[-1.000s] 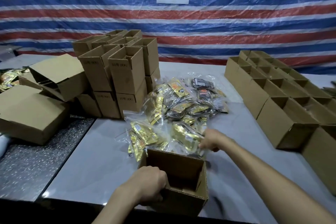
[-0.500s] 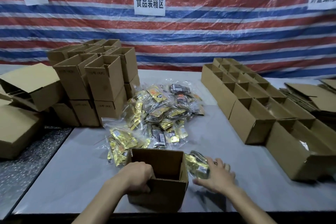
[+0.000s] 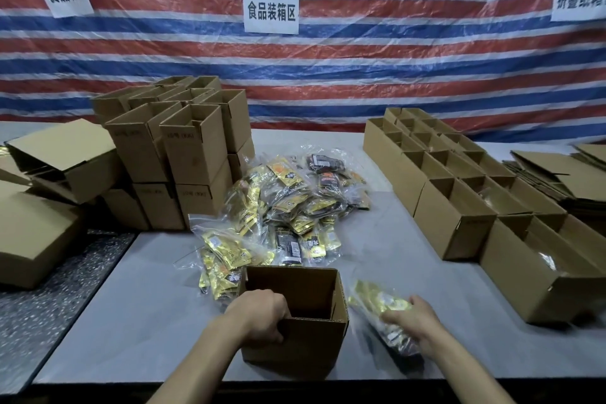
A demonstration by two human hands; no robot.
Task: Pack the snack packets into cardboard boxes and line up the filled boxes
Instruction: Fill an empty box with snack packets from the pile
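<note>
- Right hand (image 3: 414,321): fingers curled round a clear bag of gold snack packets (image 3: 377,302). Bag blurred, just beside the right wall of the open box and outside it. Contact with the table not determinable.
- Left hand (image 3: 259,315): clamped on the near-left rim of the open box (image 3: 295,348), fingers hooked over it. Box upright near the front table edge.
- Box interior: no packet visible in the part exposed. Floor in shadow, not verifiable.
- Step in hand, as judged: loading of a bag into this box. Grasp made, insertion not yet done.
- Next move, as judged: lift of the bag above the rim, shift leftward over the opening, lowering inside, then release.
- Handling, as judged: bag limp and slippery-looking, so probably best fed end-first to clear the rim. Bracing by the left hand needed against tipping.
- Supply: loose pile of snack packets (image 3: 288,207) mid-table (image 3: 137,305), reaching the far-left corner of the box.
- Left of pile: stack of empty boxes (image 3: 193,154), tops open, 2 tiers.
- Right of pile: rows of boxes (image 3: 459,207) lined up side by side. Clear plastic visible in the nearest, fill of the farther ones not verifiable.
- Further out: flattened cardboard (image 3: 564,174) at far right, striped tarp (image 3: 360,82) with 3 paper signs (image 3: 271,11) behind.
- Progress, as judged: well short of completion, given the size of the pile.
</note>
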